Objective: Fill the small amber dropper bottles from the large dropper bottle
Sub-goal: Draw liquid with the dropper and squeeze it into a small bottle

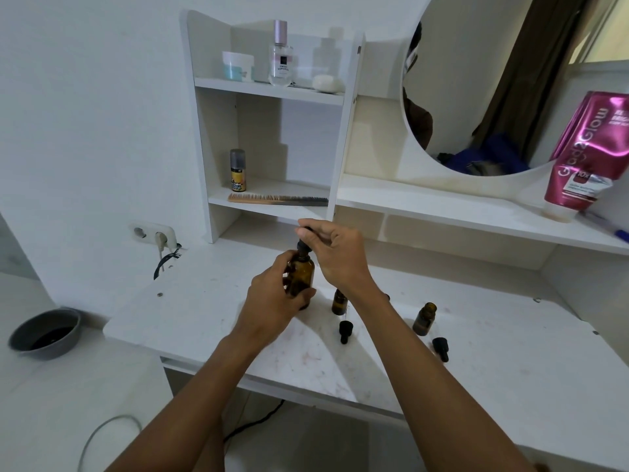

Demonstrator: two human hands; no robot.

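My left hand (pixel 272 301) wraps around the large amber dropper bottle (pixel 301 275), which stands on the white vanity top (pixel 204 311). My right hand (pixel 335 253) pinches the black dropper cap (pixel 303 238) at the bottle's neck. Just right of it stands a small amber bottle (pixel 338 301), partly behind my right wrist. Another small amber bottle (pixel 424 318) stands open farther right. Two black dropper caps (pixel 345 330) (pixel 440 347) lie on the top in front of the small bottles.
A grey bowl (pixel 46 333) with dark liquid sits on a lower surface at left. A wall socket (pixel 153 235) with a plugged cable is behind. The shelf unit holds a comb (pixel 277 199), a spray can, perfume and a jar. A pink tube (pixel 585 155) leans by the round mirror.
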